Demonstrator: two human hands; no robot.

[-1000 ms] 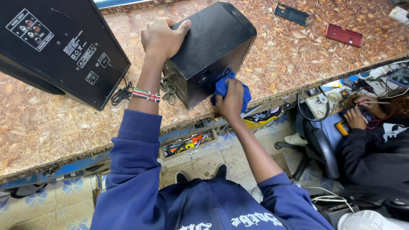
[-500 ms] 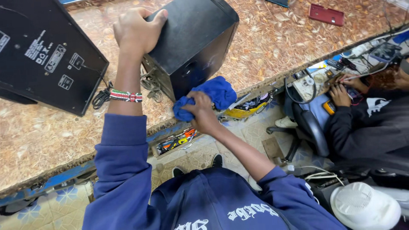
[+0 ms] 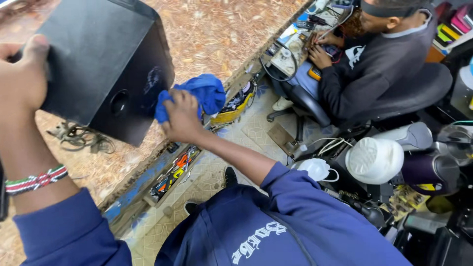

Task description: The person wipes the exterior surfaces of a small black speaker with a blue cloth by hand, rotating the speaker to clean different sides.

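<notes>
Right hand (image 3: 181, 116) presses blue cloth (image 3: 203, 92) against, seemingly, the black speaker (image 3: 106, 64).

1. The left hand (image 3: 22, 74) grips the top corner of a black speaker box (image 3: 106, 64), which is tilted on the wood-patterned worktop (image 3: 217, 34).
2. The right hand (image 3: 182, 116) presses a bunched blue cloth (image 3: 202, 93) against the box's side, next to a round port.
3. A tangle of cable (image 3: 79, 138) lies under the box.
4. A seated person (image 3: 374, 59) in a dark sweater works at the bench's far end.
5. A white fan (image 3: 374, 160) sits on the floor.
</notes>
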